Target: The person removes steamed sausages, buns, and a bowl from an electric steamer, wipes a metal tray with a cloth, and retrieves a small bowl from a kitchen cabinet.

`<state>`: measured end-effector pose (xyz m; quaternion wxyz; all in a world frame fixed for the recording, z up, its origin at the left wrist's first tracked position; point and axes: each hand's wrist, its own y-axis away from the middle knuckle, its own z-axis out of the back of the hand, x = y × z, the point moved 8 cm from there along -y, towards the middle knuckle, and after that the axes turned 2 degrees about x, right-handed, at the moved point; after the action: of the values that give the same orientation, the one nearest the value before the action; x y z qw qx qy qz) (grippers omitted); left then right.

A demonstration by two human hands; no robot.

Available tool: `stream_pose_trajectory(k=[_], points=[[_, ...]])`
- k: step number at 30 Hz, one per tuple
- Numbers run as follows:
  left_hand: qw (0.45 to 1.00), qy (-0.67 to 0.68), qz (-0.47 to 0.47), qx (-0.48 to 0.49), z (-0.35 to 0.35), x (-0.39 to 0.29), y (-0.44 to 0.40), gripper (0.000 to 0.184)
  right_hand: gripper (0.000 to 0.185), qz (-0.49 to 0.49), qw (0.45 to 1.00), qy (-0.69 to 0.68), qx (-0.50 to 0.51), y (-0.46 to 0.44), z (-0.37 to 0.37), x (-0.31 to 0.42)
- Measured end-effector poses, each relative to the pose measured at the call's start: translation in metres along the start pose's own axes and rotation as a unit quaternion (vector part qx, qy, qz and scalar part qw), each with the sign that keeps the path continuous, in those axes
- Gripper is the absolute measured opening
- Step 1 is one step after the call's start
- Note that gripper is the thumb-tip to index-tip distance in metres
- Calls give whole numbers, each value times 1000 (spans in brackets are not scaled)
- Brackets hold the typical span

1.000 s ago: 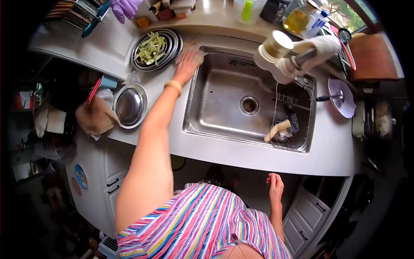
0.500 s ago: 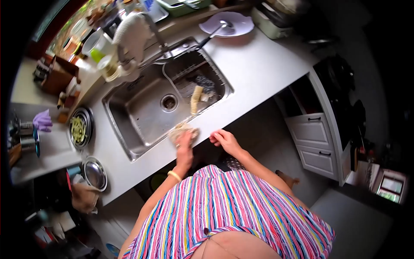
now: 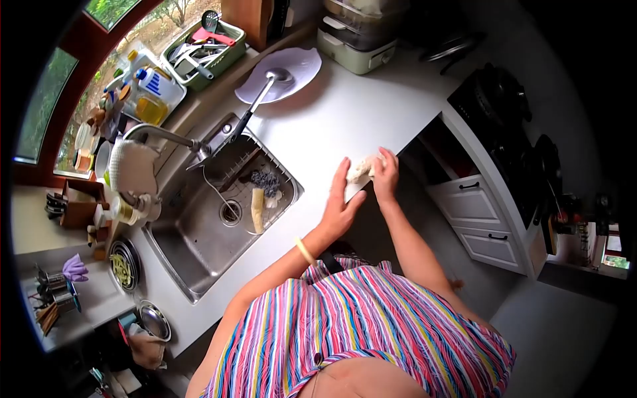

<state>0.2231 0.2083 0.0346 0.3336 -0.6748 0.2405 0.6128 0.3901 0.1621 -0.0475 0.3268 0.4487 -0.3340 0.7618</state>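
Note:
A pale, crumpled dishcloth [image 3: 359,171] lies bunched between both hands at the front edge of the white counter [image 3: 338,119]. My right hand [image 3: 385,176] has its fingers bent around the cloth's right side. Just left of it, my left hand [image 3: 340,207] is open, fingers stretched and thumb apart, beside the cloth; whether it touches the cloth is hard to see. To the left is the steel sink [image 3: 192,249], where a beige, stick-shaped piece [image 3: 257,209] and a dark scouring pad [image 3: 265,181] rest in a wire rack.
A lilac dish [image 3: 302,69] with a ladle [image 3: 279,76] across it stands behind the sink. A faucet [image 3: 166,134] draped with a cloth rises at the sink's back. A green utensil tub [image 3: 229,50] and a bowl of green pieces [image 3: 123,270] are farther left.
Both hands and the cloth have moved right along the counter edge, away from the sink. The left hand has opened from the cloth, and the right now grips it. The view has turned.

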Motion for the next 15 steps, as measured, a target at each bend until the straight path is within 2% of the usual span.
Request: stream_pose_trajectory(k=[1,2,3,5,7,8,9,10,11,13,14,15], points=[[999,-34,4,-15,12,-9,1,68,31,135,975,177,7,-8,-7,13],[998,-57,23,-18,23,-8,4,64,34,124,967,216,47,2,-25,5],[996,-69,43,-30,37,5,9,62,33,152,966,192,79,8,-49,-13],[988,-121,86,-29,74,22,24,55,32,163,945,36,282,25,-88,11],[983,-120,123,-63,117,34,49,50,32,234,965,10,115,-10,-71,13],[977,-147,128,-87,139,33,66,48,32,165,986,-20,26,-50,-47,0],[970,-156,141,-124,160,33,85,47,32,148,987,43,-39,-98,-21,-23],[953,-172,187,-165,181,34,106,45,30,111,990,72,-56,-147,9,-42],[941,-189,202,-197,195,29,122,45,24,164,954,213,-130,-185,35,-66],[912,-237,236,-236,210,27,145,41,16,52,856,406,-315,-213,60,-89],[910,-241,236,-241,212,35,144,40,14,54,909,352,-215,-220,31,-97],[908,-242,238,-247,209,44,144,39,14,56,948,294,-111,-210,-11,-69]])
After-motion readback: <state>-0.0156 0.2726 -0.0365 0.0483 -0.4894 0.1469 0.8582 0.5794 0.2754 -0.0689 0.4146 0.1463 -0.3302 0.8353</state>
